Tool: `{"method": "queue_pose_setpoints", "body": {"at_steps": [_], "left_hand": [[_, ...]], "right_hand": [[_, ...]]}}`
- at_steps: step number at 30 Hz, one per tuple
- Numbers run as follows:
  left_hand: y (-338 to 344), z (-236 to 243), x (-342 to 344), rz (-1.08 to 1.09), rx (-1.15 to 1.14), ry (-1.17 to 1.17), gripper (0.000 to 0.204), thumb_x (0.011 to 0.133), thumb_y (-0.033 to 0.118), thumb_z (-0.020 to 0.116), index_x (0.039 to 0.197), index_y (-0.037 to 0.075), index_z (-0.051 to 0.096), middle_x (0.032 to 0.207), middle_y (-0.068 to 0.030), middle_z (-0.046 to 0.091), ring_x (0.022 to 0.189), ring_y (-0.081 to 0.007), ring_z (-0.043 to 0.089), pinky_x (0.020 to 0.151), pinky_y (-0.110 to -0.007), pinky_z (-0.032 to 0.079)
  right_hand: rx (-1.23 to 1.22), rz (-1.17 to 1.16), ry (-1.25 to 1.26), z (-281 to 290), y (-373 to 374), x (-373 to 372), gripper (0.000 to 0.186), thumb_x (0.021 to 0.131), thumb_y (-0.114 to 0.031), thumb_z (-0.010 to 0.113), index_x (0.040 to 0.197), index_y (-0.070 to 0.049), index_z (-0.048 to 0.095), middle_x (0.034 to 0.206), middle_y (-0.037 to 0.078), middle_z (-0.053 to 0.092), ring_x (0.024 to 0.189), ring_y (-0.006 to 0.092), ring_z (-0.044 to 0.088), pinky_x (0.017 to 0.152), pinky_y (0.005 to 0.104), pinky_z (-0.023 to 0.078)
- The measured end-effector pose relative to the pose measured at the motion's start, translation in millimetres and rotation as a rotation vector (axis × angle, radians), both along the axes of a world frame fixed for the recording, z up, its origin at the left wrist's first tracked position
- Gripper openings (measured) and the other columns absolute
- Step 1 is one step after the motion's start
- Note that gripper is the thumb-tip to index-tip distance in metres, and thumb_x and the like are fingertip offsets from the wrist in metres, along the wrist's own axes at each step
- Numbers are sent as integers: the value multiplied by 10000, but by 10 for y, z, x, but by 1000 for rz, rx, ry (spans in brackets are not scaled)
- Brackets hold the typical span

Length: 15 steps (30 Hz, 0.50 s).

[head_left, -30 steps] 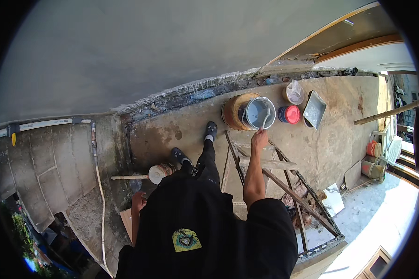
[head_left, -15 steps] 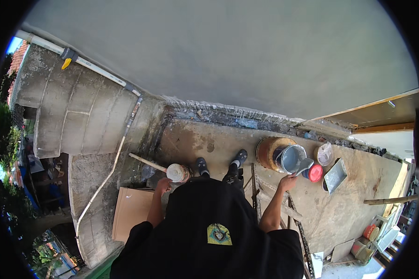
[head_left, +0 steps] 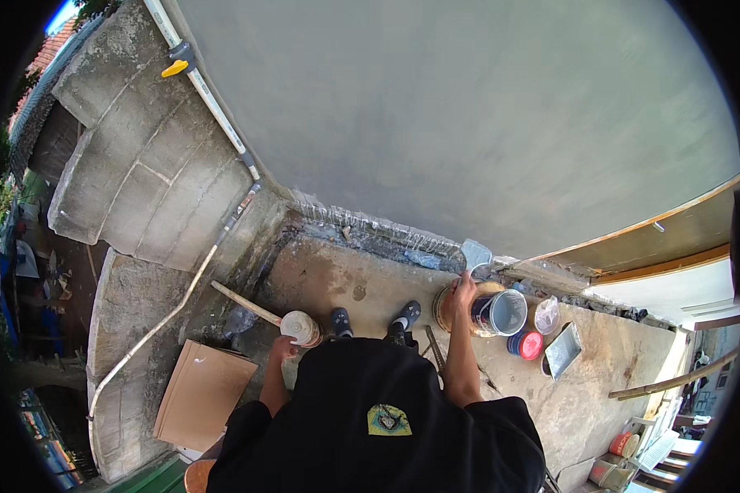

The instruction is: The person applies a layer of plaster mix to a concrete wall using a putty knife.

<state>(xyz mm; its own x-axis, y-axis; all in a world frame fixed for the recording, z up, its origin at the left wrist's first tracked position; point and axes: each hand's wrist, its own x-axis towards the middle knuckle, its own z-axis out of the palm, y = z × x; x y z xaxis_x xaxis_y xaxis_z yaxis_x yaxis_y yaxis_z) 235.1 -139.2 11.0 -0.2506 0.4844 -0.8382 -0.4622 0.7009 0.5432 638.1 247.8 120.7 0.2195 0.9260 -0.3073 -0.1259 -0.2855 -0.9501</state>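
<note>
My right hand (head_left: 464, 291) is closed round the lower end of a grey-coated scoop (head_left: 476, 254). It is raised in front of the wall, above a large drum (head_left: 446, 311) and a dark bucket of grey paint (head_left: 510, 313). Down on the left, my left hand (head_left: 284, 347) is curled at the near edge of a small paint-smeared bucket (head_left: 302, 328) and appears to grip it; its fingertips are partly hidden. A wooden pole (head_left: 242, 301) runs up to that bucket's far left side.
Ahead rises a smooth grey wall (head_left: 469, 123). To the right are a red-lidded pail (head_left: 529, 344), a bag-lined tub (head_left: 546, 315) and a paint tray (head_left: 562, 352). Cardboard (head_left: 205, 386) leans at left, near a white pipe (head_left: 193, 292). A metal frame (head_left: 434, 349) stands beside my right arm.
My right hand has moved the scoop up and left, from over the paint bucket toward the wall. My left hand stays at the small bucket. The whole view has tilted and shifted.
</note>
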Motion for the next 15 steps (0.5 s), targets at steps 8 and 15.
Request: {"method": "queue_pose_setpoints", "body": {"at_steps": [8,15], "left_hand": [[-398,56,22,126,-274,28,242,811,209,549,944,8,569,722,-183,589,597,-271,588,542,-395,506],[-619,276,54,153,-366,-6,319,829,257,536,1008,-6,562,883,-170,613,767,-283,616,713,-400,520]], "right_hand": [[-25,385,168,713,66,-1743,377,928,-383,400,851,-31,512,531,20,430,419,108,371,383,245,277],[244,429,127,1912,709,-2628,348,936,-340,404,847,-20,508,521,23,422,437,96,367,397,232,267]]}}
